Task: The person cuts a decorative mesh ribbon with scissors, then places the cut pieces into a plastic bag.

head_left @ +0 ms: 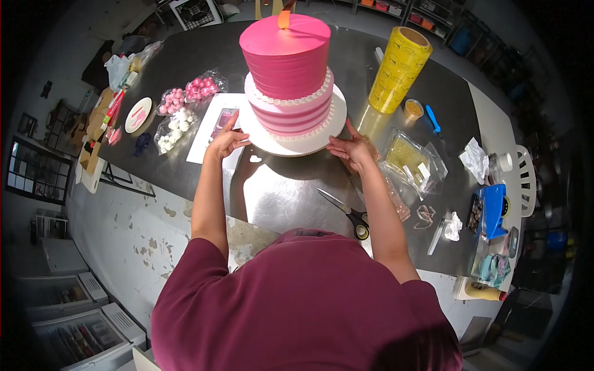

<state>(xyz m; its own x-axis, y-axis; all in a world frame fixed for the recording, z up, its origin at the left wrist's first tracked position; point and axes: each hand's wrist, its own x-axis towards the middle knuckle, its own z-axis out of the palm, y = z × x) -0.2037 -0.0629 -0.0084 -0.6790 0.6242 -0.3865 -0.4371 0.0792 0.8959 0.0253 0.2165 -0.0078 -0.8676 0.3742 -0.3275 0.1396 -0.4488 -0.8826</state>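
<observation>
The tall, white-bordered, two-tier pink cake (289, 77) stands long axis upright at twelve o'clock on a round white board (278, 145); left hand (228, 139) at eight o'clock and right hand (351, 149) at four, equally near, grasp its rim, fingers half-curled.

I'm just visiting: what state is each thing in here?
Two-tier cake, upright
Cake board, under the cake, held; whether lifted is unclear
Left grip, closed on the board's edge
Right grip, closed on the opposite edge
Scissors, lying flat
Yellow film roll, standing on end
Pink balls, bagged
White balls, bagged
White tissue, crumpled
</observation>
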